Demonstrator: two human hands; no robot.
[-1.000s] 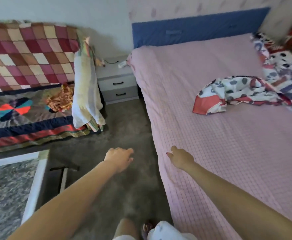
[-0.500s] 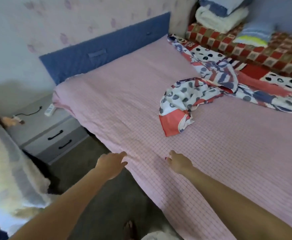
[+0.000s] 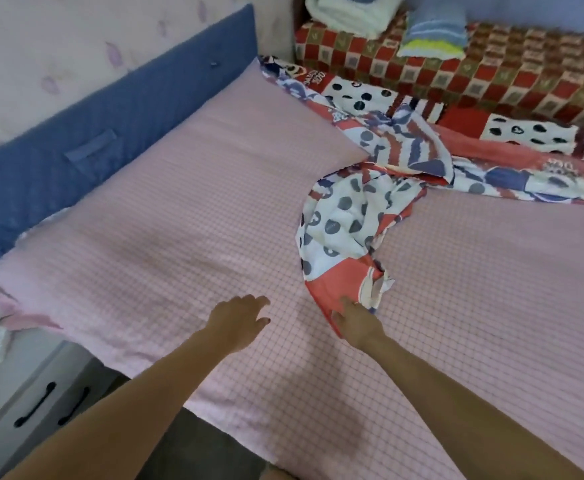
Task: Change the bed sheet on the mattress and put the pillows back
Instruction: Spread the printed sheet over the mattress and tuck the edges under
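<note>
A pink checked sheet (image 3: 186, 216) covers the mattress from the blue padded headboard (image 3: 75, 147) to the near edge, lying mostly flat with slight rumpling at the near-left corner. Across the far right side sprawls a patterned sheet (image 3: 346, 216) in red, white and grey-blue polka dots, one long bunched tongue of it trailing toward the person. Behind it, a red checked blanket (image 3: 491, 64) carries a folded white towel (image 3: 346, 12) and a striped blue cushion (image 3: 432, 32); no pillows are clearly identifiable. A white bedside cabinet (image 3: 23, 393) stands at lower left.

The person's right hand (image 3: 356, 323) reaches over the bed and rests on the red corner of the patterned sheet; its fingers are hidden at the cloth, so whether the grip has closed cannot be told. The left hand (image 3: 238, 320) hovers just above the pink sheet, fingers spread and relaxed, holding nothing.

The step in hand appears to be taking up the patterned sheet by its corner. Done well, that likely means pinching the true hem corner rather than a fold, then bringing the left hand along the same edge to find the next corner before lifting, so the bunched cloth opens out instead of dragging in a twist.
</note>
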